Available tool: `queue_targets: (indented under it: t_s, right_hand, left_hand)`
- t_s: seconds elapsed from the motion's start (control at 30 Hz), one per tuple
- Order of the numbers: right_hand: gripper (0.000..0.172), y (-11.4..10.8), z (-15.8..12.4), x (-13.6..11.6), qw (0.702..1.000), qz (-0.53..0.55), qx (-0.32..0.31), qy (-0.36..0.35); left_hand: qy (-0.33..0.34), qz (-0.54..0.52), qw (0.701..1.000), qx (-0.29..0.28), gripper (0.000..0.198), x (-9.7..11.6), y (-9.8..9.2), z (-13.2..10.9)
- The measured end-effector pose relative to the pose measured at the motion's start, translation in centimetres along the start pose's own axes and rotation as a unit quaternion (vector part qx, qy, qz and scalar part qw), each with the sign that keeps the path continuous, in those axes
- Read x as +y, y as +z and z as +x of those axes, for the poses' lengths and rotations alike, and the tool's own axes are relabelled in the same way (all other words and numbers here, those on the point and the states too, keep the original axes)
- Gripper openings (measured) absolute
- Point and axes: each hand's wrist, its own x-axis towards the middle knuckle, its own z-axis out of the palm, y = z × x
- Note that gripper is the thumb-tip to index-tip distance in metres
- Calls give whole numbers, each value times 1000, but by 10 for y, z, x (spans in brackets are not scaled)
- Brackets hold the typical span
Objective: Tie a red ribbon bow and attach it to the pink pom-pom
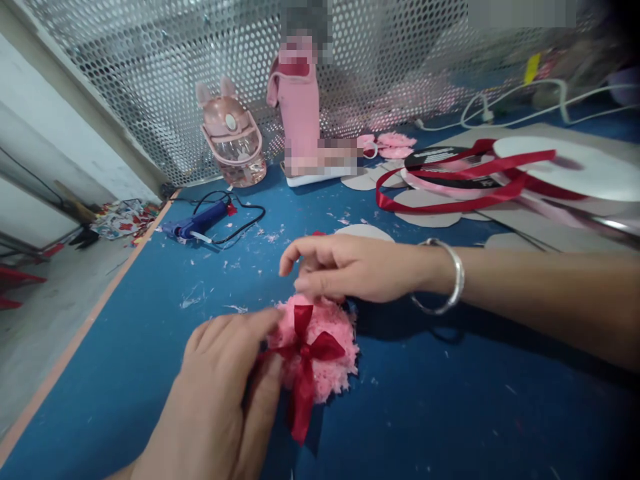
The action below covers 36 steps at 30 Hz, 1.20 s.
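A dark red ribbon bow [303, 350] lies on a round, fluffy pink piece [334, 381] on the blue table. My left hand [227, 373] is at the left edge of that piece, with the bow's left loop between thumb and index finger. Just above the piece's far edge hovers my right hand [345, 267], its fingers loosely bent and apart, holding nothing. A silver bangle [456, 273] circles the right wrist. Behind the right hand, a pale round disc [367, 233] and a bit of red are partly hidden.
A blue hot glue gun [200, 223] with its black cord lies at the back left. Along the perforated metal panel [165, 87] stand a pink bottle [235, 143] and a phone-like pink item [300, 113]. Ribbon spools [575, 167], red ribbon [450, 203] and grey discs crowd the back right.
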Motion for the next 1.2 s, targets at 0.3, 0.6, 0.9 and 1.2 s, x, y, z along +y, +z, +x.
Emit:
queue_targets:
  t_s: [0.3, 0.6, 0.9, 1.2]
  right_hand:
    - [27, -7, -10, -29, 972, -123, -166, 114]
    - [39, -19, -2, -10, 979, -124, -79, 139]
    - [12, -1, -4, -15, 974, -222, -42, 22]
    - [13, 16, -4, -10, 938, -278, 76, -194]
  left_hand:
    - [79, 42, 996, 25, 29, 4, -1, -3]
    - [-267, -178, 943, 94, 29, -17, -8, 17]
    - [-280, -301, 908, -84, 39, -15, -4, 24]
    - [-320, -447, 824, -136, 48, -3, -12, 23]
